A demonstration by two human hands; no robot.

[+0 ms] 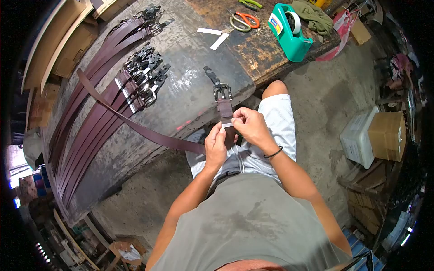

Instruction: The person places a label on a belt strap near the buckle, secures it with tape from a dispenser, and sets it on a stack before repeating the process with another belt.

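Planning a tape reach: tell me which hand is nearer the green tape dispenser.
Right. The right hand, at the belt, is below and left of the green tape dispenser in the picture; the left hand, also at the belt, is lower and farther left.

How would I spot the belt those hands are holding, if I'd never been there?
Start at the big dark table and follow its edge to the white shorts. There, the left hand and right hand hold a brown belt with a white strip across it. Unlike the other belts, whose buckles are bunched together, its metal buckle sits alone.
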